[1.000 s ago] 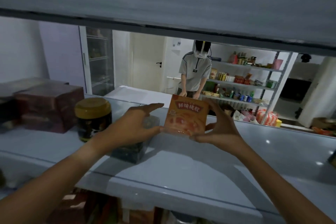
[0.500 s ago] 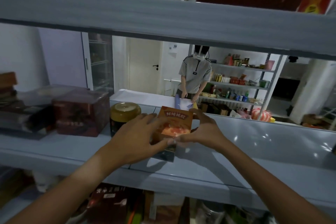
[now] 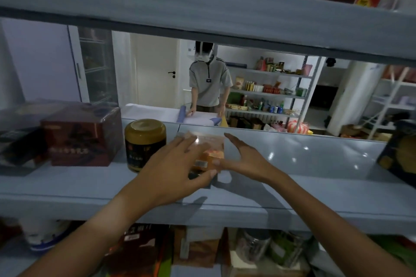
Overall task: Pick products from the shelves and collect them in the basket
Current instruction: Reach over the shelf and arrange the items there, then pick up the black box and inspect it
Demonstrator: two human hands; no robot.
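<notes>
The orange packet [image 3: 210, 153], upright a second ago, now tilts back on the shelf [image 3: 315, 186]. Left hand [image 3: 177, 171] clasps it; right hand [image 3: 243, 159] spreads beside it. Not basket-bound yet.

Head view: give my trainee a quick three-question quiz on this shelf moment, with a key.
1. True or false: the orange box stands directly right of the gold-lidded jar.
2. Which hand lies over the orange box's front: A) left hand B) right hand?
3. Fill in: left of the jar sits a dark red ____.

Key: 1 true; 2 A; 3 box.
</notes>
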